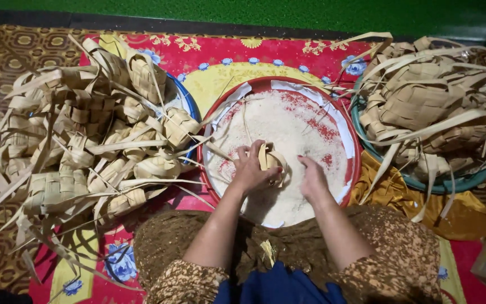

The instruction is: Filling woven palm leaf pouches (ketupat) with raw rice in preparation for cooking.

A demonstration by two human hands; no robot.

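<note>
While over the red tray (355,147): both hands in rice (288,129).
Left hand (251,169) grips woven leaf pouch (270,159); right hand (313,177) loosely cupped on rice, pouch piles left and right.

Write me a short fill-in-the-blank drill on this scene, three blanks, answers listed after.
1. The left hand holds a woven leaf pouch over a round tray of white ____.
2. The right hand rests on the rice with its grip ____.
3. The pile of woven pouches at the person's left lies in a basin with a ____ rim.

Missing words: rice; open; blue
</note>
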